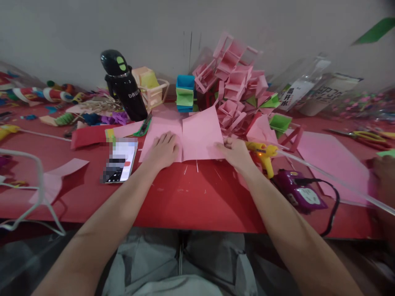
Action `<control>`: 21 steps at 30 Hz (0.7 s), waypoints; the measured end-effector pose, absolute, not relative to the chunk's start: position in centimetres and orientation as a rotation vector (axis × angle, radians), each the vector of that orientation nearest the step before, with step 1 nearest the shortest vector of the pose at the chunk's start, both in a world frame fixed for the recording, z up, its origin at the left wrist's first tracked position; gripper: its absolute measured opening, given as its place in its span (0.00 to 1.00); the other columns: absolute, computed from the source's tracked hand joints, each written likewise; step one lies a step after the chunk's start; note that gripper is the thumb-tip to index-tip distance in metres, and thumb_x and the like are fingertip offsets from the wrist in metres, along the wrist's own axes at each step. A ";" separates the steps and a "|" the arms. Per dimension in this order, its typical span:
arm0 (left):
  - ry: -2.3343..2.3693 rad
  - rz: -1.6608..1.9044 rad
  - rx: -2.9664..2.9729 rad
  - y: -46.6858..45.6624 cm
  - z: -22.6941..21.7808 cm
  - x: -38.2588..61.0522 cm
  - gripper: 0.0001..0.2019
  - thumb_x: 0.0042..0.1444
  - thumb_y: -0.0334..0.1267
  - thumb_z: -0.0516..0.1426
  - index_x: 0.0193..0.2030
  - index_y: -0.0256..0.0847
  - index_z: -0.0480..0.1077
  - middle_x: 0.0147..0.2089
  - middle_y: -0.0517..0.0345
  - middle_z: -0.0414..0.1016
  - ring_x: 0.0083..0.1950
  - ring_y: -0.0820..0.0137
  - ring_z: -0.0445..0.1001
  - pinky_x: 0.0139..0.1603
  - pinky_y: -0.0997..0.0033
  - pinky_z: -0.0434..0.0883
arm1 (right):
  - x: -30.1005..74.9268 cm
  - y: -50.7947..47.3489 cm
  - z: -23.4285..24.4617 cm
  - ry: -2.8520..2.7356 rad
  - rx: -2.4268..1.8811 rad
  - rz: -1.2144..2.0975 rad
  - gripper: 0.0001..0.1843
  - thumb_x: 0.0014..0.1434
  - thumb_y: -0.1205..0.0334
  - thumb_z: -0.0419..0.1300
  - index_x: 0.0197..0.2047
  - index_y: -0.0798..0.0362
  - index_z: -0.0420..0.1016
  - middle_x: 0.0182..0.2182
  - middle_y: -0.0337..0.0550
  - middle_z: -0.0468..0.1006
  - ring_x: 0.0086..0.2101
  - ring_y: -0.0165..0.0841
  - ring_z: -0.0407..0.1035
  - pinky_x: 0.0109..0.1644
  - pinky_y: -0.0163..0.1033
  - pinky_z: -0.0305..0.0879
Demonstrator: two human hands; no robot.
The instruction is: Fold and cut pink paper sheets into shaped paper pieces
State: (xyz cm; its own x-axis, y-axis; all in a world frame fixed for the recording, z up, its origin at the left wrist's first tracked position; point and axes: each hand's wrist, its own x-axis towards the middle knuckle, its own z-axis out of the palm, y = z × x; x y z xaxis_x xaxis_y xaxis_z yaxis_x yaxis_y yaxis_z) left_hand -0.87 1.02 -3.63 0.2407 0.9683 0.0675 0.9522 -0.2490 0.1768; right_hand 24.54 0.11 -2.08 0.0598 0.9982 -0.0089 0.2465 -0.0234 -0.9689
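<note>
A pink paper sheet stands partly raised from the red table, its right part tilted up along a line near the middle. Flat on the left part of the pink paper lies my left hand, fingers stretched out and pressing down. My right hand pinches the lower right edge of the raised part between thumb and fingers. Whether both parts are one creased sheet, I cannot tell. Close by my right hand is a yellow glue gun with a small orange light.
A phone and black bottle stand left. Pink paper chairs are piled behind. At right are a purple box with a cable, pink paper, scissors and another person's hand.
</note>
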 end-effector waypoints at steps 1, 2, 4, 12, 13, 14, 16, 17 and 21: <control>1.861 0.231 2.399 1.0 -3.8 -0.9 0.29 0.69 0.40 0.38 0.74 0.29 0.52 0.78 0.39 0.47 0.78 0.51 0.47 0.75 0.42 0.48 | 24.5 0.1 -2.0 -1.324 -1.434 1.088 0.15 0.49 0.56 0.72 0.34 0.57 0.77 0.20 0.41 0.78 0.18 0.29 0.69 0.21 0.34 0.68; 1.864 0.220 2.398 1.0 -4.0 -0.8 0.30 0.69 0.40 0.38 0.74 0.30 0.50 0.78 0.40 0.46 0.78 0.52 0.46 0.75 0.42 0.47 | 24.5 0.0 -1.9 -1.321 -1.441 1.120 0.14 0.49 0.59 0.73 0.35 0.58 0.77 0.21 0.41 0.79 0.17 0.28 0.69 0.21 0.33 0.69; 1.873 0.205 2.380 1.0 -4.0 -0.8 0.30 0.69 0.40 0.37 0.75 0.30 0.49 0.78 0.41 0.45 0.78 0.52 0.45 0.76 0.43 0.46 | 24.6 -0.1 -1.9 -1.352 -1.457 1.146 0.13 0.49 0.63 0.72 0.36 0.58 0.77 0.22 0.42 0.80 0.17 0.27 0.70 0.20 0.33 0.70; 1.869 0.192 2.375 0.8 -3.7 -0.7 0.30 0.69 0.40 0.37 0.75 0.29 0.49 0.79 0.41 0.45 0.78 0.52 0.45 0.75 0.43 0.45 | 24.9 -0.5 -1.6 -1.505 -1.526 1.044 0.05 0.55 0.72 0.67 0.33 0.57 0.74 0.21 0.40 0.80 0.15 0.27 0.70 0.18 0.31 0.70; 1.866 0.198 2.375 0.8 -3.7 -0.7 0.30 0.69 0.40 0.37 0.75 0.29 0.49 0.78 0.40 0.45 0.78 0.51 0.45 0.75 0.42 0.46 | 24.9 -0.5 -1.6 -1.508 -1.528 1.041 0.05 0.55 0.72 0.66 0.32 0.57 0.74 0.21 0.40 0.79 0.15 0.27 0.70 0.18 0.31 0.70; 1.863 0.205 2.374 0.8 -3.7 -0.7 0.31 0.69 0.40 0.37 0.75 0.28 0.49 0.78 0.40 0.45 0.78 0.51 0.45 0.75 0.42 0.46 | 24.9 -0.6 -1.5 -1.514 -1.528 1.038 0.05 0.55 0.72 0.66 0.33 0.56 0.74 0.21 0.40 0.79 0.15 0.27 0.70 0.18 0.31 0.70; 1.858 0.216 2.371 0.9 -3.7 -0.7 0.31 0.69 0.40 0.37 0.75 0.27 0.49 0.78 0.39 0.45 0.78 0.50 0.45 0.75 0.42 0.46 | 25.0 -0.7 -1.5 -1.531 -1.518 1.030 0.04 0.55 0.71 0.66 0.34 0.56 0.74 0.22 0.40 0.80 0.16 0.28 0.71 0.19 0.33 0.71; 1.856 0.218 2.368 0.9 -3.7 -0.7 0.31 0.69 0.40 0.38 0.75 0.27 0.49 0.78 0.39 0.45 0.78 0.50 0.45 0.75 0.42 0.46 | 25.0 -0.7 -1.5 -1.539 -1.513 1.027 0.04 0.55 0.70 0.66 0.35 0.56 0.74 0.23 0.40 0.80 0.17 0.29 0.71 0.20 0.34 0.72; 1.856 0.221 2.345 0.8 -3.6 -0.6 0.31 0.68 0.39 0.38 0.75 0.27 0.48 0.78 0.39 0.45 0.78 0.50 0.45 0.75 0.42 0.45 | 25.1 -0.8 -1.5 -1.559 -1.506 1.016 0.05 0.55 0.69 0.65 0.36 0.56 0.74 0.24 0.40 0.80 0.18 0.29 0.72 0.21 0.36 0.74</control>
